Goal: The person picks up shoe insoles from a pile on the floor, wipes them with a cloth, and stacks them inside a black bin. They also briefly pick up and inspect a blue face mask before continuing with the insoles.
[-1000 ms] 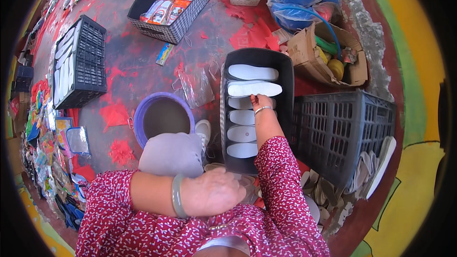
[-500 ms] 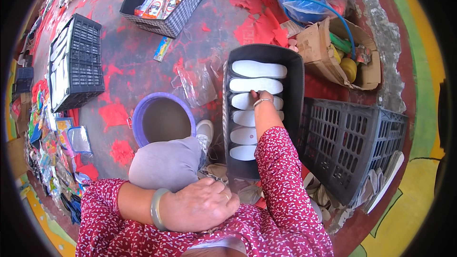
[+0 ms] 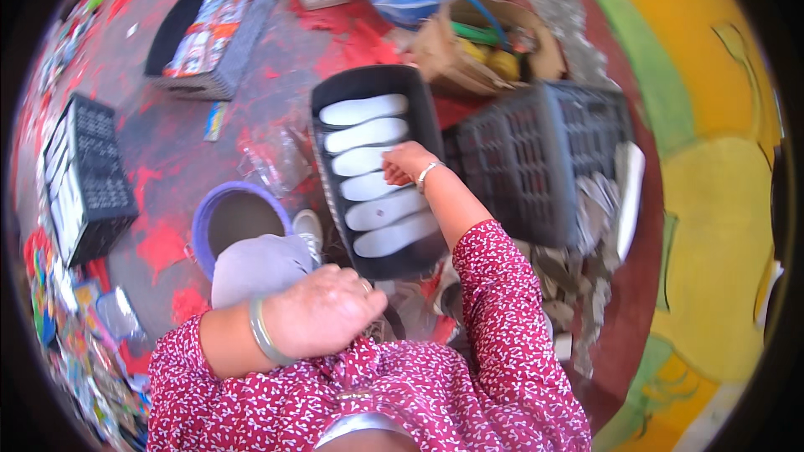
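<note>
Several white shoe soles lie in a row, one behind another, inside a dark fabric bin in front of me. My right hand, a bracelet at its wrist, is over the right ends of the middle soles. Its fingers are bent and close together, slightly blurred, and I see nothing held in them. Nearer to me, my left hand rests across my lap beside my grey-clad knee. Its fingers are curled in with nothing visible in them, and a pale bangle circles the wrist.
A purple bucket stands left of the bin. A black crate adjoins the bin's right side, behind it a cardboard box. Farther left are another crate and a patterned bin with packets.
The view has swung right, shifting the surroundings left in the picture. My right hand has drawn back from the third sole toward the bin's right side. My left hand stays on my lap.
</note>
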Tool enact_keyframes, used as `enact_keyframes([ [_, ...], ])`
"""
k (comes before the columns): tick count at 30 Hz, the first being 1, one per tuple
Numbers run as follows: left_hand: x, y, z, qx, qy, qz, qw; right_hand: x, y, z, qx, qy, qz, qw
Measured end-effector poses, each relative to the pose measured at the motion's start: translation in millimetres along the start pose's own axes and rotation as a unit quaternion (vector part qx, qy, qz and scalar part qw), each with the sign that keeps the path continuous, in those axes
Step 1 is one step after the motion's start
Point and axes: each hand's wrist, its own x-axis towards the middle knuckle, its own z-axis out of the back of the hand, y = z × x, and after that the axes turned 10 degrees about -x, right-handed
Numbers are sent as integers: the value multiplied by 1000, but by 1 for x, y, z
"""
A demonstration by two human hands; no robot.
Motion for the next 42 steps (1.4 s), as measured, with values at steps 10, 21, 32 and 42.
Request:
enact_keyframes([
  [10, 23, -15, -23, -4, -166, -126, 978, -292, -56, 37, -41, -547, 282, 787],
  [21, 54, -4, -62, 111, -82, -4, 990, -332, -172, 128, -241, -762, -2, 601],
  [32, 85, -13, -81, 128, -21, 2, 992, -307, -183, 149, -136, -746, -5, 652],
  [42, 79, -8, -78, 122, -49, -10, 991, -292, -176, 156, -173, -728, 46, 662],
])
